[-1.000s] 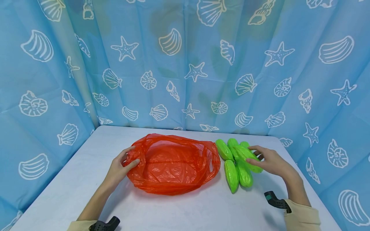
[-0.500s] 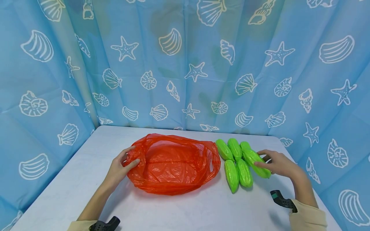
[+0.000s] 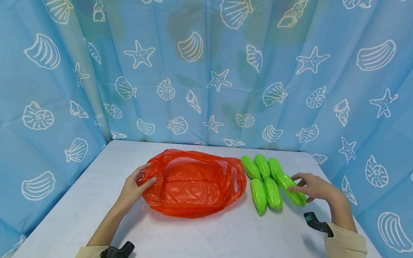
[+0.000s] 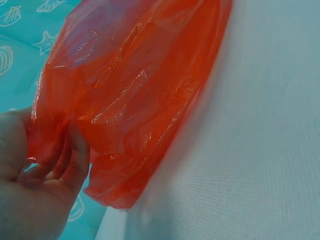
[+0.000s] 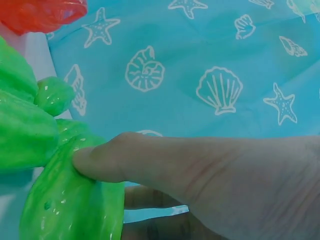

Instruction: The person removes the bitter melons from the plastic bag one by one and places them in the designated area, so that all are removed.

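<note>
A thin red plastic bag lies with its mouth spread wide on the white table. My left hand pinches the bag's left edge between thumb and fingers; in the left wrist view, fingers go behind the bag film. To the right, my right hand holds a glossy, bright green ridged gourd at the near end of the right-hand column. In the right wrist view the thumb presses on this gourd, with other fingers at its far side, partly hidden.
Several like gourds lie close together between bag and right hand, among them a back-left gourd and a front-left gourd. A blue shell-print curtain encloses the table at the back and sides.
My right hand has moved right and towards me with the gourd, bringing it from on top of the group to the front right. The left hand and bag stay put.
</note>
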Demonstrator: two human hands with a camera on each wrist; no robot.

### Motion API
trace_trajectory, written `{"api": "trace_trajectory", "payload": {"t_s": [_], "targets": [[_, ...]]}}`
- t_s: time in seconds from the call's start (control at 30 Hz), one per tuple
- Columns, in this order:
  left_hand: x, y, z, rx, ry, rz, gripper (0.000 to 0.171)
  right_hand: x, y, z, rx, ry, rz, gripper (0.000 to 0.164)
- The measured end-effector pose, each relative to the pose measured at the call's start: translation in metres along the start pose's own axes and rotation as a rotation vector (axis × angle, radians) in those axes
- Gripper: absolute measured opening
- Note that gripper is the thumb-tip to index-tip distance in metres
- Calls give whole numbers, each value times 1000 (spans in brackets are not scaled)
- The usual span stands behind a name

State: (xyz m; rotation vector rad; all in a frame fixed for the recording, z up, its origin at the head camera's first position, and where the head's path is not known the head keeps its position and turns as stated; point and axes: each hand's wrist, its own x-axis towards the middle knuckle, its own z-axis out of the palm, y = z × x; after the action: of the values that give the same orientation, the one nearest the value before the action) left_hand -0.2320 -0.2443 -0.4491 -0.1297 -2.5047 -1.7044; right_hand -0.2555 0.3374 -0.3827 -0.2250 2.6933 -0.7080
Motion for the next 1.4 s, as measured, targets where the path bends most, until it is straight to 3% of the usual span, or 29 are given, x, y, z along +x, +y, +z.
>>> {"api": "trace_trajectory", "payload": {"t_s": [0.63,1.07,1.4], "targets": [[1,-1,1,9,-1,-9,68,4,6,7,76,-119,125,77],[0,0,0,-1,0,-3,67,12,4,11,59,-32,94,80],[1,0,0,11,6,-8,67,16,8,15,75,-50,85,79]]}}
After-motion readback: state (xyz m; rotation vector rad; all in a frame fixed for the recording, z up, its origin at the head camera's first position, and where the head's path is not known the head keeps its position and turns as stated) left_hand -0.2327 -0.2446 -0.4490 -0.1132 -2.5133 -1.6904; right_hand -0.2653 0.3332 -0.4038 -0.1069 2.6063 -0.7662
